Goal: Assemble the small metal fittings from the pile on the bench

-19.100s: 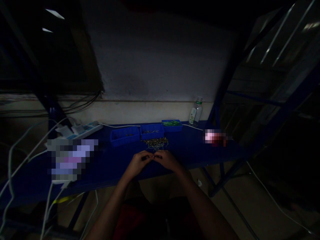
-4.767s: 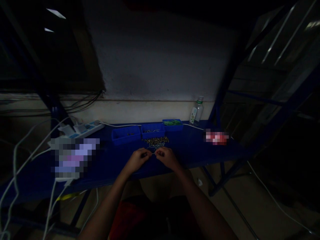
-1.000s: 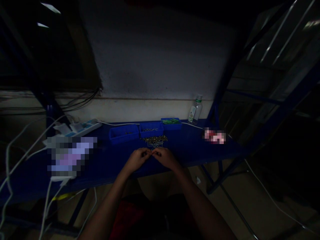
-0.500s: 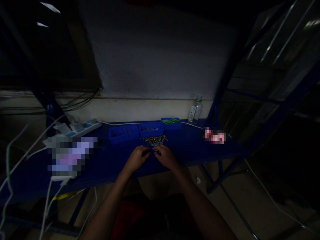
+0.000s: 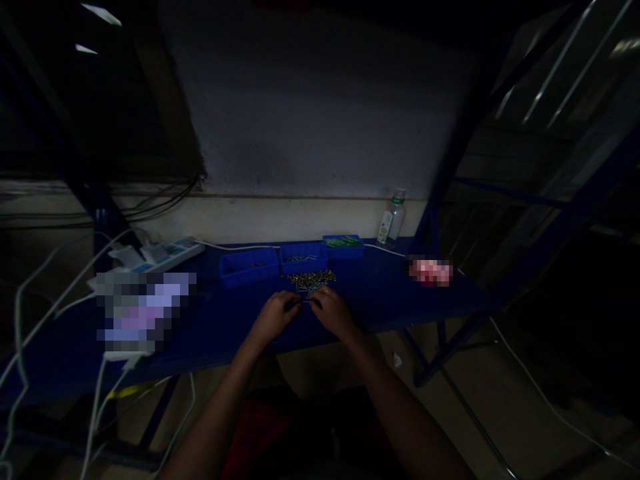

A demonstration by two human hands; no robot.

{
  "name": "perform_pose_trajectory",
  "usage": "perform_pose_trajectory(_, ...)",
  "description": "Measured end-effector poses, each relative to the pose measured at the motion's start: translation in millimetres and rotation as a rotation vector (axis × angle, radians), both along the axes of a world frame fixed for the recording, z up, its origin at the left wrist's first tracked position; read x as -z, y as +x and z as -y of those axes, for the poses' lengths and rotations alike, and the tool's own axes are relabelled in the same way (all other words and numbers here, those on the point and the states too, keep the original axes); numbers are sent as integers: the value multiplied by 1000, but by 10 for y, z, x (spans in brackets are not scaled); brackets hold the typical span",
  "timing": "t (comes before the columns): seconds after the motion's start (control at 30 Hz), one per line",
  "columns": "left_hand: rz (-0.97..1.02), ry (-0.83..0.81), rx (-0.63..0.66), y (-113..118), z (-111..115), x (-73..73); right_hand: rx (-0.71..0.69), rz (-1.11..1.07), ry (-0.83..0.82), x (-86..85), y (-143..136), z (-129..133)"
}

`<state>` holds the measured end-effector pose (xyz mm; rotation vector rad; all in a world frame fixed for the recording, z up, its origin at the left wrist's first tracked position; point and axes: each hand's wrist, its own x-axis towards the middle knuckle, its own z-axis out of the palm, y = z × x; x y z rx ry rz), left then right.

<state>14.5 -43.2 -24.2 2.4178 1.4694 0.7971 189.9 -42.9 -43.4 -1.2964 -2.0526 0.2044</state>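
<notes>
We had both bare hands over the near half of the table (image 5: 380,293), with a thin pale pin (image 5: 307,301) btwn the fingertips. Its long axis ran approx 9 to 3 o'clock, L hand (image 5: 275,317) at the 9 end, R hand (image 5: 332,312) at the 3 end. Neither hand was clearly nearer. Each grip was a near-closed pinch, thumb to finger, w/ an end of the pin apparently in it; too dim to tell how firmly, or if anything else sat in our fingers.

Just beyond the pin, at 12, lay loose pale pins (image 5: 309,288), and past those a heap of small brassy bits (image 5: 313,277), nr the middle box.

Containers, clock from the pin: left box (image 5: 250,275) at 10, a few small bits inside, most of its floor bare; middle box (image 5: 304,269) at 12, w/ thin silvery pcs; right box (image 5: 344,253) at 1, w/ green pcs, type n/a. Left & middle boxes sat side by side.

A bottle (image 5: 391,223) stood upright btwn 1 and 2, a blurred red item (image 5: 431,272) lay nr 2–3, and a power strip (image 5: 175,253) sat approx 10, well past the left box.
</notes>
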Motion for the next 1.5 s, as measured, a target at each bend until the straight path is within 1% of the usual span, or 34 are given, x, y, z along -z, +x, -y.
perform_pose_trajectory(0.27,-66,30,42,7,-4,14,-26,21,23,-3,6,0)
perform_pose_trajectory(0.6,-32,18,37,14,10,-11,-39,22,38,-3,12,6)
perform_pose_trajectory(0.87,90,10,13,0,58,-47,-12,-42,15,4,13,-5)
perform_pose_trajectory(1.0,99,13,17,1,66,-55,-70,-54,25,4,11,13)
perform_pose_trajectory(1.1,117,-1,41,1,71,-61,-108,-39,24,-7,12,31)
perform_pose_trajectory(1.4,193,-28,119,36,121,-117,-117,-19,30,-15,15,28)
perform_pose_trajectory(1.5,217,-44,136,43,124,-112,-139,-26,24,-22,17,33)
